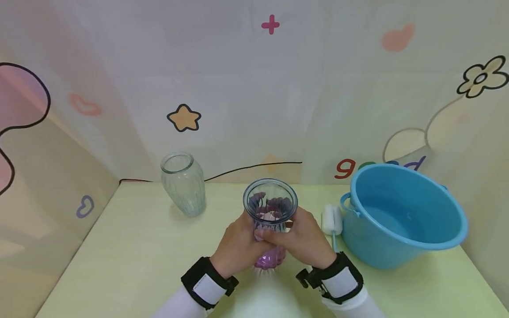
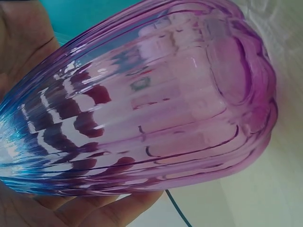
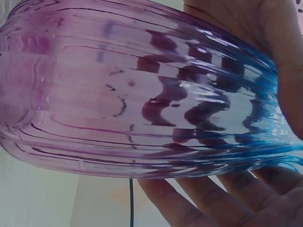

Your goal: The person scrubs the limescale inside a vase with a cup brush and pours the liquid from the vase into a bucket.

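Both hands grip a ribbed glass vase (image 1: 270, 258), blue at the neck and fading to purple-pink at the base. My left hand (image 1: 240, 243) wraps its left side and my right hand (image 1: 310, 240) its right, the thumbs meeting at the front below the round rim. In the left wrist view the purple base of the vase (image 2: 227, 94) points right, with fingers curled behind the glass. The right wrist view shows the vase (image 3: 94, 94) between thumb and fingers near its blue end. A clear greenish glass vase (image 1: 184, 190) stands at the back left.
To the right stands a blue bucket (image 1: 389, 251) with a side handle. Beside it, a white sponge brush (image 1: 332, 219) with a thin blue handle is partly hidden by the right hand. The pale table (image 1: 131, 251) meets a printed backdrop wall (image 1: 238, 88) behind.
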Demonstrator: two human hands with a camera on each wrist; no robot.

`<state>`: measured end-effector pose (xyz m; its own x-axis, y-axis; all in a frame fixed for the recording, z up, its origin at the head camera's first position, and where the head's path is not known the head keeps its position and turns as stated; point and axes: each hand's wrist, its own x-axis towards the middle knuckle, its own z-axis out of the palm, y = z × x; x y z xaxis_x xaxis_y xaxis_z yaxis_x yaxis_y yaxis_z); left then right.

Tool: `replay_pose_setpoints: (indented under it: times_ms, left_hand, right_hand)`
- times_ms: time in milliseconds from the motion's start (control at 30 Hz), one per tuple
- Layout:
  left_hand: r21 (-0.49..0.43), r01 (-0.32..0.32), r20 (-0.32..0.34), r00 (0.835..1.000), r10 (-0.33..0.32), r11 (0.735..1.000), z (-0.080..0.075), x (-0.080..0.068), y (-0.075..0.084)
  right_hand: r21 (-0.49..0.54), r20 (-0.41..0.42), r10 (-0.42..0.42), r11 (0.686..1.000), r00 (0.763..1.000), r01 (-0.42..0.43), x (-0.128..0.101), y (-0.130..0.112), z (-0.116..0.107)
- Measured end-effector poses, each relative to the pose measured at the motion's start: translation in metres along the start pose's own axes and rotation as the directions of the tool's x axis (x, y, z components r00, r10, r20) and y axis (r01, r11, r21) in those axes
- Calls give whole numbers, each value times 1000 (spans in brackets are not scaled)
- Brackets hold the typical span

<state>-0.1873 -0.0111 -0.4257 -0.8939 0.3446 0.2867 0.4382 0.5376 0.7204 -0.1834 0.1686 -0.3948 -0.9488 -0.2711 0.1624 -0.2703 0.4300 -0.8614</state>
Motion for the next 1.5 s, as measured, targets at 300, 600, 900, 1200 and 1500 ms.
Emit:
replay_pose_setpoints:
  times_ms: [300, 600, 900, 1200, 1500]
  left_hand:
    - [-49, -2, 4, 1000, 2, 999, 6, 5, -2]
    - [-32, 28, -8, 1000, -28, 999, 10, 7, 1]
    - [44, 14, 2, 1000, -15, 999, 11, 6, -6]
    - [75, 12, 12, 1000, -13, 997, 8, 11, -10]
    - [57, 35, 20, 999, -36, 998, 8, 12, -13]
  right_hand:
    - [-33, -3, 2, 999, 1000, -2, 3, 3, -3]
    - [-52, 2, -2, 999, 1000, 2, 3, 10, -9]
    - [-41, 41, -5, 999, 999, 6, 5, 14, -11]
    - [-37, 53, -6, 999, 999, 8, 7, 16, -12]
    - [-38, 54, 0, 999, 999, 2, 7, 16, -11]
